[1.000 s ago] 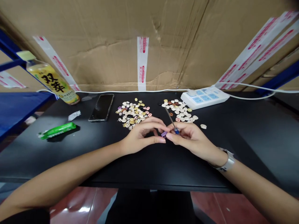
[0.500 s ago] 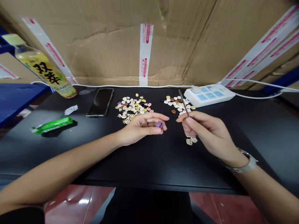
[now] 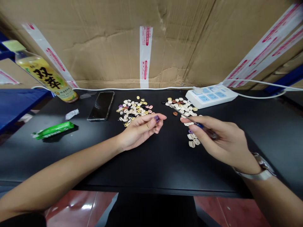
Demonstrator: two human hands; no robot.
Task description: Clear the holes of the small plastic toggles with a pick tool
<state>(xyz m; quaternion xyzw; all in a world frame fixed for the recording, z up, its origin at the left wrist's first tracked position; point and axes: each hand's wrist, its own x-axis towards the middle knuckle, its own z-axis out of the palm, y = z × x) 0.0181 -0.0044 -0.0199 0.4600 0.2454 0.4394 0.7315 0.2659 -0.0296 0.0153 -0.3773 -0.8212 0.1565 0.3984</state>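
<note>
My left hand (image 3: 139,130) is closed, pinching a small purple button-like piece with dark holes (image 3: 156,119) between thumb and fingers. My right hand (image 3: 220,138) grips a screwdriver (image 3: 181,112) by its dark blue handle, its thin metal shaft pointing left and away from me. Beyond my left fingers lies a loose pile of small oval pieces (image 3: 134,108), cream, yellow, pink, black and purple. A second group of pieces (image 3: 187,108), mostly cream with some brown, lies beyond my right hand. Several cream pieces (image 3: 192,144) and a purple one are beside the right thumb, partly hidden.
A black phone (image 3: 101,106), a green wrapper (image 3: 55,129), crumpled white paper (image 3: 72,114) and a yellow-labelled bottle (image 3: 44,74) are on the left. At the back right sits a white power strip (image 3: 210,96) with its cable. Cardboard (image 3: 106,47) stands behind the black table (image 3: 142,170).
My right hand has tilted the screwdriver from nearly upright to lying leftward, showing its blue handle. My left hand has shifted slightly left and turned, still holding the purple piece.
</note>
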